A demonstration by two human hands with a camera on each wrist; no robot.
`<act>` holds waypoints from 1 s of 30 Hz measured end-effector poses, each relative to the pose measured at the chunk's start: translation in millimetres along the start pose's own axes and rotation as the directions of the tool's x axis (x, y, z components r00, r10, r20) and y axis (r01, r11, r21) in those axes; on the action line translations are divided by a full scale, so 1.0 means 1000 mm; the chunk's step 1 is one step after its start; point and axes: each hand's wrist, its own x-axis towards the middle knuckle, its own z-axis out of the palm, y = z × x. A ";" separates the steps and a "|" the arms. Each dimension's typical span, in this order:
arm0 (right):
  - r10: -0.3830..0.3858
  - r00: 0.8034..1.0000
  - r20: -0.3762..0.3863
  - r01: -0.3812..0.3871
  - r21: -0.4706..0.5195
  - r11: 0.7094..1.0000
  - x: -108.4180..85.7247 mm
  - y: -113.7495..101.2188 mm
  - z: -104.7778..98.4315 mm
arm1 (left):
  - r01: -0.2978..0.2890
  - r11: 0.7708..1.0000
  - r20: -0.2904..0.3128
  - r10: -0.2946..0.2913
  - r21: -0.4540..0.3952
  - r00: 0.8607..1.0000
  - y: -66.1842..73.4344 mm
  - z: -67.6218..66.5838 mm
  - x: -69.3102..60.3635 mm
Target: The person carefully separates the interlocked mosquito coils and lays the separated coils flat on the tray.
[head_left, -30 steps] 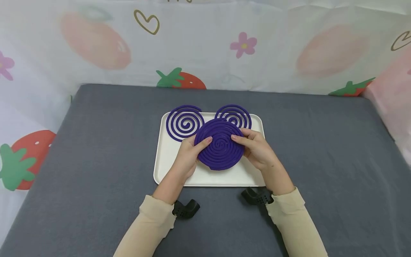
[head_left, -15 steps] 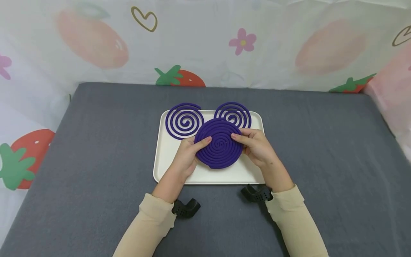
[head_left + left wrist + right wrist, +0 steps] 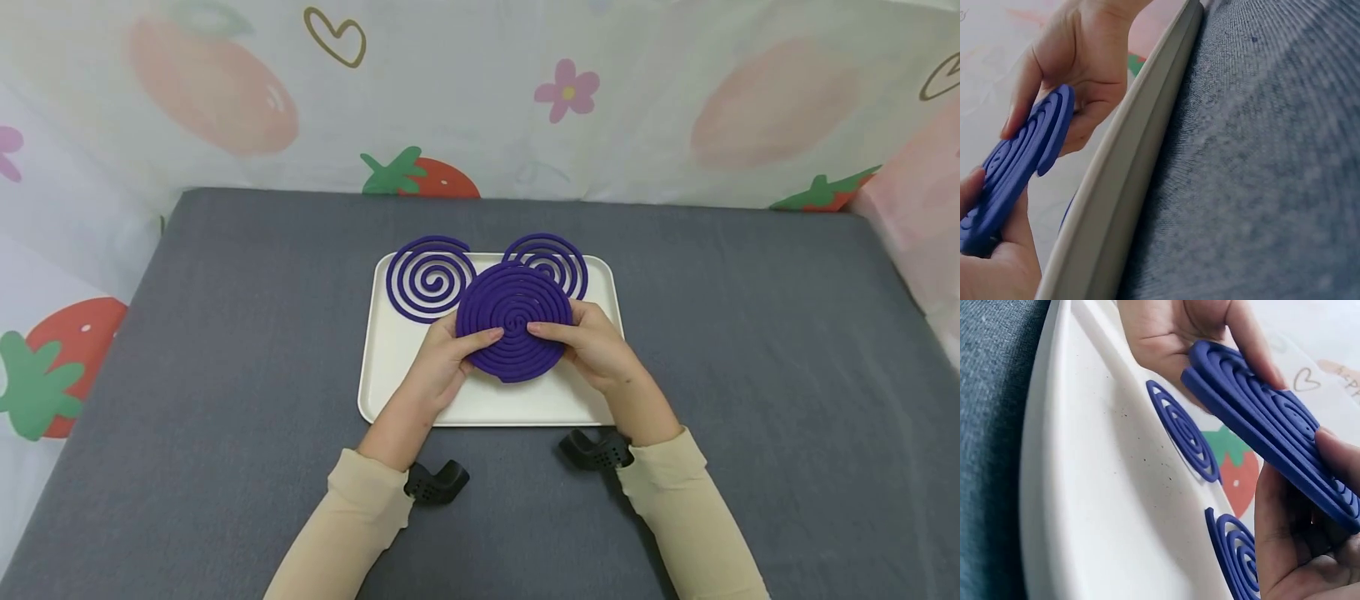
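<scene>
Both hands hold a tightly wound purple coil disc [image 3: 514,292] over the white tray [image 3: 547,402]. The left hand [image 3: 438,362] grips its left side, thumb on the upper face and fingers beneath; the right hand [image 3: 606,354] grips the other side the same way. Side on, the disc [image 3: 1007,169] looks thick, with several turns, in the left wrist view. Behind it, two looser purple spirals lie at the tray's far edge, the left spiral [image 3: 420,315] in full sight and the right spiral [image 3: 581,275] partly covered by the disc. In the right wrist view the disc [image 3: 1254,412] is above the tray.
A grey cloth [image 3: 262,333] covers the table around the tray. Behind stands a white curtain [image 3: 465,75] with fruit, flower and heart prints. Small dark specks dot the tray floor [image 3: 1104,487] in the right wrist view. Black devices are strapped at both wrists.
The disc has tilted and shifted slightly up toward the far side, covering more of the right spiral. Both thumbs have slid inward, closer together near its centre.
</scene>
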 end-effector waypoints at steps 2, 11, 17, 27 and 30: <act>-0.006 1.000 -0.015 0.006 -0.005 1.000 0.000 0.000 0.000 | 0.009 0.999 0.008 -0.009 0.031 1.000 0.000 0.000 0.000; 0.002 1.000 -0.016 -0.002 0.007 1.000 0.000 -0.001 -0.001 | 0.033 0.997 0.010 -0.034 0.064 0.999 -0.001 0.001 -0.001; 0.007 1.000 -0.017 -0.006 0.023 1.000 0.000 0.000 0.001 | 0.041 0.997 -0.010 -0.041 0.059 0.999 -0.001 0.001 -0.001; 0.008 1.000 -0.023 -0.007 0.024 1.000 0.000 0.002 0.001 | 0.042 0.997 0.011 -0.043 0.065 0.999 -0.002 0.000 -0.002; 0.004 1.000 -0.025 -0.003 0.025 1.000 0.000 0.002 0.001 | 0.048 0.997 0.024 -0.050 0.064 0.998 -0.003 0.001 -0.003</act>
